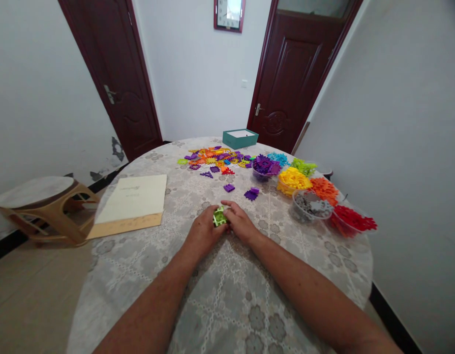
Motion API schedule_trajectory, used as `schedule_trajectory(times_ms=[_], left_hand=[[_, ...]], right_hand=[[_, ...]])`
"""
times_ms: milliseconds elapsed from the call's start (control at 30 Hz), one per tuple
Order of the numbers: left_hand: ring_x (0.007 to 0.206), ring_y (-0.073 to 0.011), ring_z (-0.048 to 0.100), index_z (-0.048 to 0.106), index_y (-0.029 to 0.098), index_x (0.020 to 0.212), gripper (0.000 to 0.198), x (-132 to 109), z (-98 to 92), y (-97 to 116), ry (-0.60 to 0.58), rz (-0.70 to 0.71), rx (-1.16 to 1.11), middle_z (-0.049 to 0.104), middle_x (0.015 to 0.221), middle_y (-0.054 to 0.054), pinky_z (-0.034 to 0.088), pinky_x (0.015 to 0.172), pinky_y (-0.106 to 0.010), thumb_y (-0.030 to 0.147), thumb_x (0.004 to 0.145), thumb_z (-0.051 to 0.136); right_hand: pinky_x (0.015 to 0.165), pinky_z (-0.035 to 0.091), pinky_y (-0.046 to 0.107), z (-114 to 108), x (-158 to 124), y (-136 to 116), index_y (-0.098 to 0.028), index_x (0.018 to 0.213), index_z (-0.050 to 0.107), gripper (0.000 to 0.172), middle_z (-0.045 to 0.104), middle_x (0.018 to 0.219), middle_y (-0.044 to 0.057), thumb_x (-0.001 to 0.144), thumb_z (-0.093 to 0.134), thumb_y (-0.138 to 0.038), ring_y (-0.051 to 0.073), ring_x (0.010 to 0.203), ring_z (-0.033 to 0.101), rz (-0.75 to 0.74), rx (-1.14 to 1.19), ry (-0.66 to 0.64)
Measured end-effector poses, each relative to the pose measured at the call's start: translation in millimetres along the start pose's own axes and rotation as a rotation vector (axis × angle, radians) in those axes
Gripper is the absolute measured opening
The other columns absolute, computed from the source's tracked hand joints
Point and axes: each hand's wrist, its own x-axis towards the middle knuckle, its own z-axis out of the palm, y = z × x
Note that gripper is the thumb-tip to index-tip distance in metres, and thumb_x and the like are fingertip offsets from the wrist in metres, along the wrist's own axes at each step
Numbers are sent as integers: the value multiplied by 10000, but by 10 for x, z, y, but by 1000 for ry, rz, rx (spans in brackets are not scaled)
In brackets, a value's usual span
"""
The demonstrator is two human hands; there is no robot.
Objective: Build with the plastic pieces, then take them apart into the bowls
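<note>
1. both hands meet at frame centre on the round table (pixel 227 305). left hand (pixel 204 235) and right hand (pixel 240 222) each have fingers curled tight round one small green plastic piece (pixel 219 217), pinched between them.
2. piece mostly covered by fingers; shape hard to make out.
3. right of centre: seven sorted heaps, at least three in clear bowls (pixel 311 205).
4. upper centre: mixed loose pile (pixel 216 157), count unclear; one teal box (pixel 240 138).
5. left: one cream booklet (pixel 133 197), one stool (pixel 46 206).
</note>
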Motion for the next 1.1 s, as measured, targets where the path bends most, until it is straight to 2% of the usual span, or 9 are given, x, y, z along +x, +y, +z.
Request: schedule_trajectory(times_ms=[67,167,233,367,567,700,833,933,1100], left_hand=[[1142,-301,698,595,197,1335,535,-4,-6,16,3,-12,13,731,1228,-128,522,982,-409,282,838,775],[1090,-295,712,585,183,1341,555,-12,-6,24,-15,-24,14,739,1203,-124,532,943,-403,328,846,791],[1080,-300,718,584,188,1346,571,-14,0,11,-20,-31,16,744,1201,-124,537,933,-409,356,845,800],[1108,-304,721,579,214,1365,601,-7,13,-25,11,7,20,741,1233,-118,547,947,-420,375,834,812],[1318,-315,641,549,188,1452,692,12,29,-49,33,97,5,663,1428,-161,496,1117,-461,295,822,814],[1284,-315,666,554,173,1461,658,26,42,-123,25,103,24,681,1404,-169,524,1088,-449,327,863,784],[1250,-316,688,512,172,1492,663,36,31,-159,14,108,39,692,1385,-174,542,1051,-450,386,908,744],[1238,-323,697,501,169,1499,681,41,14,-137,13,100,46,700,1374,-179,554,1031,-451,396,905,744],[1284,-337,672,511,166,1492,699,61,2,-117,15,148,49,672,1423,-188,542,1060,-471,436,889,741]], right_hand=[[642,491,270,0,46,40,-215,1343,629,519,716,937,24,850,665,-375,162,716,632,63,123,37],[718,524,286,14,70,46,-192,1164,708,424,746,983,51,773,733,-353,192,833,682,78,243,53],[736,534,298,21,64,32,-190,1099,724,384,755,979,51,753,750,-354,197,843,689,84,289,27],[761,543,309,13,56,19,-197,1100,731,400,768,995,48,730,776,-344,198,855,697,75,291,13],[763,557,317,-18,75,35,-201,1110,728,395,770,990,46,741,772,-332,200,853,706,46,295,67],[665,535,281,-18,64,-14,-210,1125,702,456,764,991,43,696,820,-313,196,822,707,109,449,45],[659,535,278,-5,44,-87,-187,1059,700,445,755,944,50,674,865,-335,186,789,700,174,560,-19],[655,530,275,10,46,-125,-173,998,702,408,740,874,38,663,865,-338,173,749,682,191,546,-41],[598,471,239,35,83,-134,-173,939,703,322,709,794,6,654,811,-275,148,695,643,159,456,45]])
